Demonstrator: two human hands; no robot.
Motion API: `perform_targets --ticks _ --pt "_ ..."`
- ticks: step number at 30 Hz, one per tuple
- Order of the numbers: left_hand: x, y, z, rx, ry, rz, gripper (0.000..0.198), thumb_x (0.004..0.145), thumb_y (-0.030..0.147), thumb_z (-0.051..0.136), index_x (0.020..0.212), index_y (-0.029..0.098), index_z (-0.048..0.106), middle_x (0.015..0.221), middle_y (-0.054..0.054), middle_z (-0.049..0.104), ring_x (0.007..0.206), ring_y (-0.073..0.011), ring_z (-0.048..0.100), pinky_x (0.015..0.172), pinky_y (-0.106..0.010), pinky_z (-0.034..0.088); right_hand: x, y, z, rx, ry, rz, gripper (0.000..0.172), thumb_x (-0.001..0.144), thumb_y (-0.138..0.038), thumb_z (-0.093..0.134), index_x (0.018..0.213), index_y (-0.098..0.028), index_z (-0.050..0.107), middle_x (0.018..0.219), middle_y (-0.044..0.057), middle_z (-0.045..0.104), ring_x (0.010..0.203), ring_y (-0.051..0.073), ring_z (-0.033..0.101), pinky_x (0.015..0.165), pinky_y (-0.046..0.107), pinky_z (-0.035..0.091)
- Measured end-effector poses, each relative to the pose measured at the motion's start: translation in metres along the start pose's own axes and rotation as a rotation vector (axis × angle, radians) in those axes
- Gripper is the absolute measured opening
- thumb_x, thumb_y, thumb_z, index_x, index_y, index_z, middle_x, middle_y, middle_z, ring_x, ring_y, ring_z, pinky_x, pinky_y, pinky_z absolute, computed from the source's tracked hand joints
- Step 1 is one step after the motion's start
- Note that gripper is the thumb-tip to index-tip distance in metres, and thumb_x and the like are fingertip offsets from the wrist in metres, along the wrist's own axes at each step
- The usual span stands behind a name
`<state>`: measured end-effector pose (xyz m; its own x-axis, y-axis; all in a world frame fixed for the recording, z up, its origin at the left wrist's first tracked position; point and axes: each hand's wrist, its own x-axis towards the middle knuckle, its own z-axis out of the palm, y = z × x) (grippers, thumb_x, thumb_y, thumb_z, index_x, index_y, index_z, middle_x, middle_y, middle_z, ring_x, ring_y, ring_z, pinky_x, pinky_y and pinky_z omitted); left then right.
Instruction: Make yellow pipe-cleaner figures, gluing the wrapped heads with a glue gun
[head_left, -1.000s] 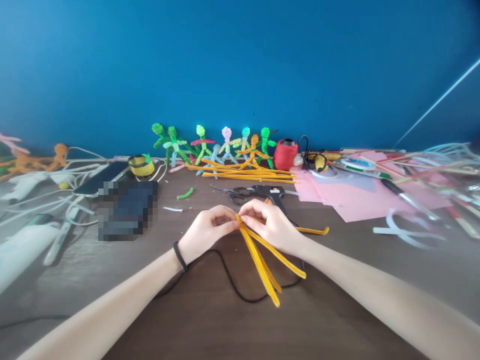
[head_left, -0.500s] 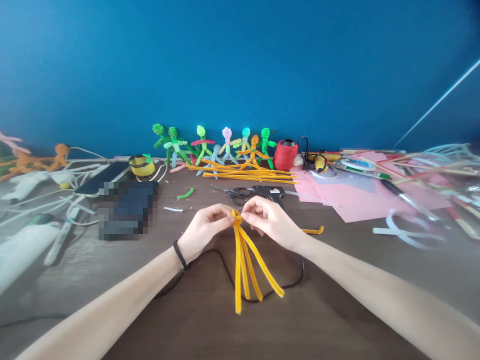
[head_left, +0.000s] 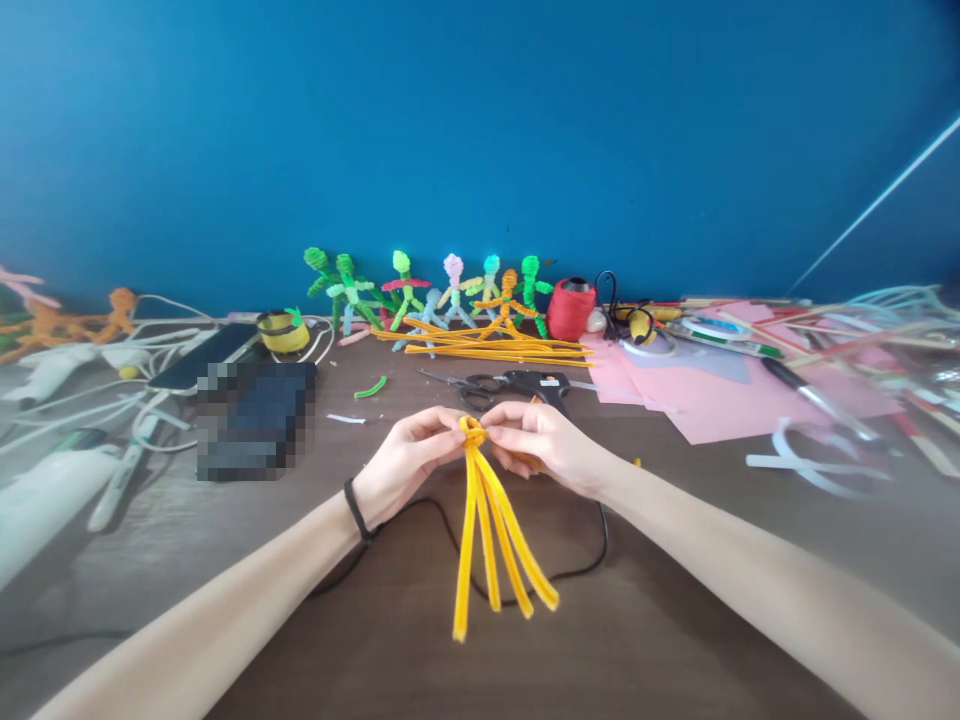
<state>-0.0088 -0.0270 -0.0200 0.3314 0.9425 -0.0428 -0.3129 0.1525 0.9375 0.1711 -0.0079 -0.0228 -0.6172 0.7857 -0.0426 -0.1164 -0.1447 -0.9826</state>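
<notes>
My left fingers (head_left: 448, 443) and right fingers (head_left: 508, 438) pinch opposite sides of a knotted yellow pipe-cleaner loop (head_left: 472, 433); four strands (head_left: 466, 550) fan downward over the brown desk (head_left: 360, 640).

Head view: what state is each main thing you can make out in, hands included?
Yellow stems: gathered and looped at the top, four lengths fanned below
Left hand: pinching the looped top
Right hand: pinching the top's other side
Scissors: lying down, blade gap unclear
Glue gun: lying on its side, power unclear
Loose stems: lying in a pile
Figures: mostly upright, in a row
Black cord: lying slack
Pink paper: spread flat
</notes>
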Motion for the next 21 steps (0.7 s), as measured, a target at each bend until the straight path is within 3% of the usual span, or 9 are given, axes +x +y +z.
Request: perform_targets --ticks 9,13,21 --pt "0.001 -0.002 -0.001 -0.020 -0.030 -0.048 0.006 0.069 0.015 0.065 0.069 0.014 0.059 0.085 -0.001 0.064 0.079 -0.0119 0.060 0.077 -0.025 0.045 -0.002 0.001 0.001 0.067 -0.029 -0.035 0.012 0.076 -0.024 0.058 0.082 -0.015 0.053 0.051 -0.005 0.051 0.041 0.004 0.040 0.039 0.016 0.025" --pt "0.001 0.000 0.001 0.019 -0.017 -0.008 0.017 0.068 0.012 0.065 0.078 0.018 0.052 0.087 0.001 0.062 0.077 -0.0117 0.060 0.074 -0.027 0.046 -0.002 0.000 0.002 0.022 -0.007 -0.038 0.013 0.075 -0.024 0.057 0.081 -0.014 0.053 0.051 -0.005 0.051 0.040 0.004 0.039 0.038 0.017 0.026" --pt "0.001 0.011 -0.003 0.604 -0.067 0.213 0.009 0.072 0.017 0.058 0.080 0.016 0.056 0.086 -0.002 0.058 0.075 -0.0119 0.055 0.069 -0.024 0.043 -0.002 -0.003 0.002 -0.127 0.020 -0.082 0.010 0.076 -0.023 0.054 0.079 -0.013 0.053 0.051 -0.004 0.052 0.039 0.004 0.041 0.038 0.017 0.029"
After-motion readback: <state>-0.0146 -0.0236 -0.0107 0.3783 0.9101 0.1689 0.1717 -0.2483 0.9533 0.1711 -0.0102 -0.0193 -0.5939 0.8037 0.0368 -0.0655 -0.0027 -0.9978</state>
